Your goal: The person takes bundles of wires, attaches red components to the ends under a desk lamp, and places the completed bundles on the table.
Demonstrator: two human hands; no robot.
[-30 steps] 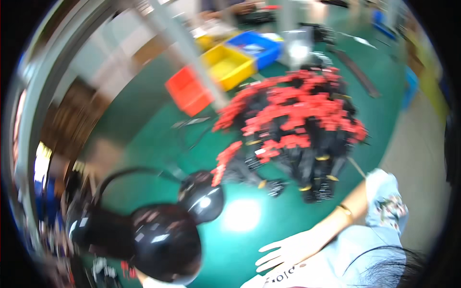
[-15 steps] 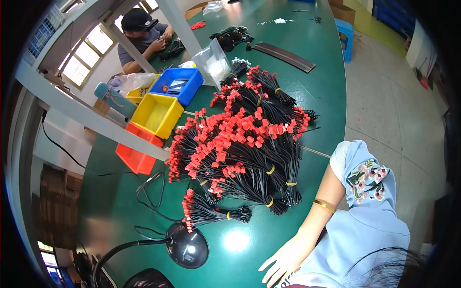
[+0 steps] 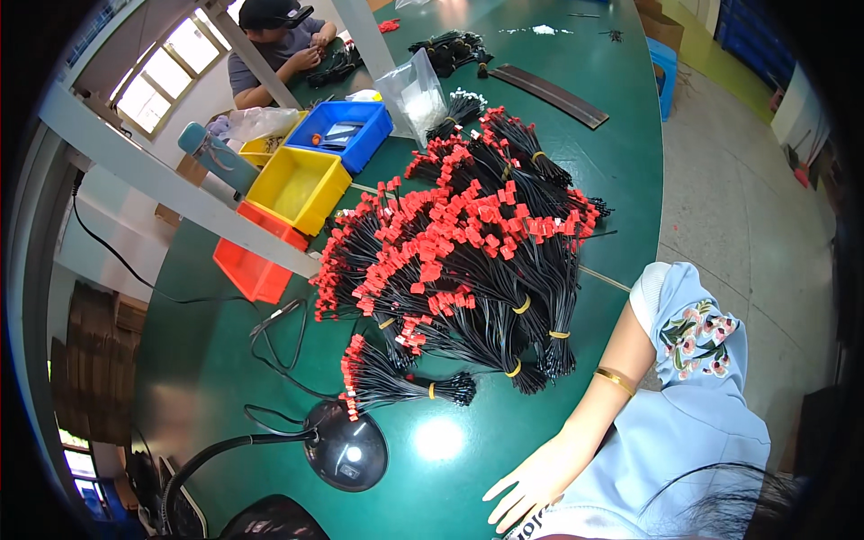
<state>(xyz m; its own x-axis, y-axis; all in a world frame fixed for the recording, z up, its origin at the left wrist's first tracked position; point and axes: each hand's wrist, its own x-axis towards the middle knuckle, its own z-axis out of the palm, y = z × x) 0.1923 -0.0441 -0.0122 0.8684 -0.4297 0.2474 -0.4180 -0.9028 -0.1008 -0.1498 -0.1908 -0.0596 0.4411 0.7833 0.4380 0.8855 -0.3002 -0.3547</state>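
Note:
My right hand [image 3: 531,481] lies flat on the near edge of the green table [image 3: 594,180], fingers spread and holding nothing. A gold bangle [image 3: 615,379] sits on that forearm. My left hand is out of view. Nearest the hand is a small bundle of black cables with red tags [image 3: 396,382], tied with a yellow band. Behind it spreads a big pile of the same tagged cable bundles [image 3: 468,252].
A black desk lamp [image 3: 346,445] stands left of the hand, its cord looping over the table. Red [image 3: 252,270], yellow [image 3: 301,184] and blue [image 3: 346,130] bins line the left side under a grey frame beam [image 3: 162,184]. Another person [image 3: 270,45] works at the far end.
The view has swung from the lamp toward the far end of the table. My right hand stays flat and open at the table edge.

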